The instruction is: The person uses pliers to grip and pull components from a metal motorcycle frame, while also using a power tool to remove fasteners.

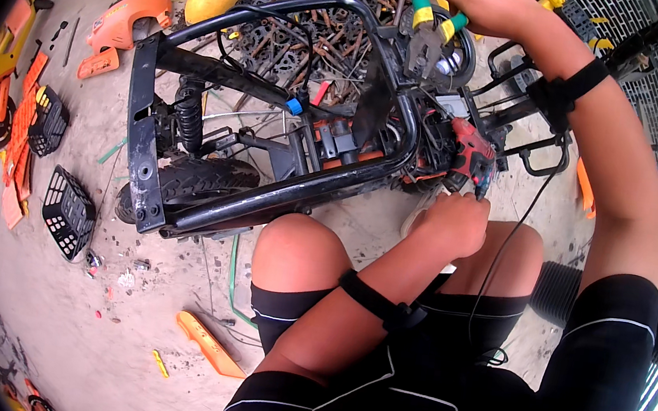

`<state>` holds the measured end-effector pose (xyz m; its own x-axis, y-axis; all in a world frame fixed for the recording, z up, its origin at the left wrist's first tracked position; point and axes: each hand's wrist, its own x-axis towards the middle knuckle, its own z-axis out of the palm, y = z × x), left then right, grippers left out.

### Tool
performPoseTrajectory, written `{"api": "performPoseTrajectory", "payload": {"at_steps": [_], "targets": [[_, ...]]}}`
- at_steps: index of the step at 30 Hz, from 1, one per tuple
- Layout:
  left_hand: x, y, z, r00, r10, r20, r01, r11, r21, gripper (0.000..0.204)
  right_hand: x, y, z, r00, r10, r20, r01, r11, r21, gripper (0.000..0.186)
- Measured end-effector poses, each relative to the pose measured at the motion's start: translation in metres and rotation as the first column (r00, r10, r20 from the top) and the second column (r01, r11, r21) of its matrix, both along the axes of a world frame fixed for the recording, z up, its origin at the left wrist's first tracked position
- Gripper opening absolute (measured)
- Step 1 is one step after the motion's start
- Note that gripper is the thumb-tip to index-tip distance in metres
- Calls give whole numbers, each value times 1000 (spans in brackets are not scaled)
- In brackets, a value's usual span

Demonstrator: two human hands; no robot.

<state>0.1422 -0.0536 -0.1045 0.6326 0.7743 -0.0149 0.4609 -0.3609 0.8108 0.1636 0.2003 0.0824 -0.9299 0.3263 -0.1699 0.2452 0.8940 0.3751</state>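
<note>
My right hand (486, 3) is raised at the top, closed around the handles of pliers (426, 48). Their grips are green and yellow, and the grey metal jaws point down over the vehicle frame. Just above my knees, my left hand (459, 224) is closed beside the dark front end of a red power drill (474, 150). What its fingertips pinch is too small to make out. In front of me lies the black tubular frame (288, 198) of a small vehicle, with a wheel (204, 177), a coil spring (190, 108) and exposed wiring around the drill.
Rusty metal parts (284, 42) are heaped beyond the frame, near a yellow helmet-like shell (213, 1). Orange panels (129, 19) and black baskets (69, 213) lie at left. A curved orange piece (209, 345) sits on the floor. A thin black cable (512, 234) crosses my right knee.
</note>
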Motion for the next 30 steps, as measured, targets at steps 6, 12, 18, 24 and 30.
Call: {"api": "performPoseTrajectory", "payload": {"at_steps": [6,12,18,24,30], "targets": [[-1,2,4,1000,-3,1,3,1000,4,32,54,-60,0,976,-130,-173,156,977,147,70],[-3,0,12,999,-39,-6,39,999,-24,33,45,-208,-14,726,-634,-266,655,756,-13,42],[-2,0,2,1000,-24,-14,23,999,-31,34,49,-173,-5,839,-470,-276,503,862,64,41],[1,0,1,1000,-9,1,9,1000,-22,32,51,-37,3,981,-114,-159,132,986,104,69],[-1,2,-1,1000,6,-14,-6,1000,-7,30,15,-14,-26,979,-28,-200,31,999,12,73]]}}
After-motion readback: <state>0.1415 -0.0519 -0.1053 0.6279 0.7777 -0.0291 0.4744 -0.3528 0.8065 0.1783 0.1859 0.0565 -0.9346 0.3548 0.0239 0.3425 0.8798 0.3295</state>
